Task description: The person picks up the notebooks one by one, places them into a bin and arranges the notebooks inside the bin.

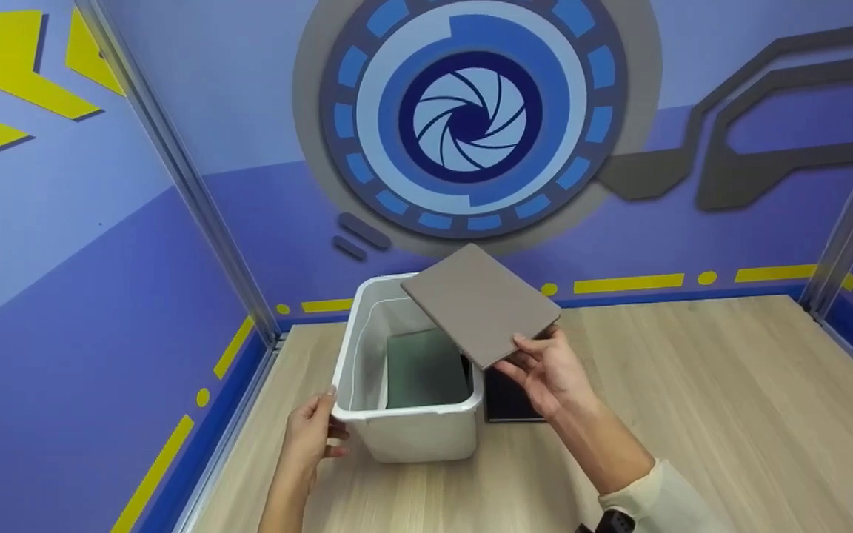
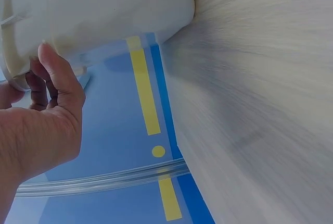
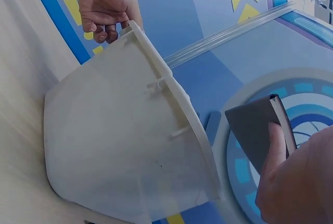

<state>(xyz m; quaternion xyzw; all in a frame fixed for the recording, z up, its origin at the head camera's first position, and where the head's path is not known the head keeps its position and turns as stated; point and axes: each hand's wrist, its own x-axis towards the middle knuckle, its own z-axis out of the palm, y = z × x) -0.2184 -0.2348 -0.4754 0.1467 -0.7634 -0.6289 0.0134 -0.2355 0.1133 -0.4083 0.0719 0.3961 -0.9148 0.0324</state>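
A white plastic bin (image 1: 419, 437) stands on the table, and my left hand (image 1: 309, 433) grips its rim at the near left corner. In the left wrist view, the fingers of that hand curl at the rim, against the bin's wall (image 2: 104, 10). My right hand (image 1: 554, 370) holds a taupe notebook (image 1: 482, 303) by its near right edge, thumb on the cover. The notebook is tilted above the bin's right side and hides part of the opening. Its page edges (image 3: 283, 120) show in the right wrist view. A dark green notebook (image 1: 426, 370) lies inside the bin.
A black notebook (image 1: 512, 400) lies on the wooden table (image 1: 730, 400) just right of the bin, partly covered by my right hand. Behind the table rises a blue patterned wall (image 1: 263, 222). A metal corner post (image 1: 189, 163) stands at the left.
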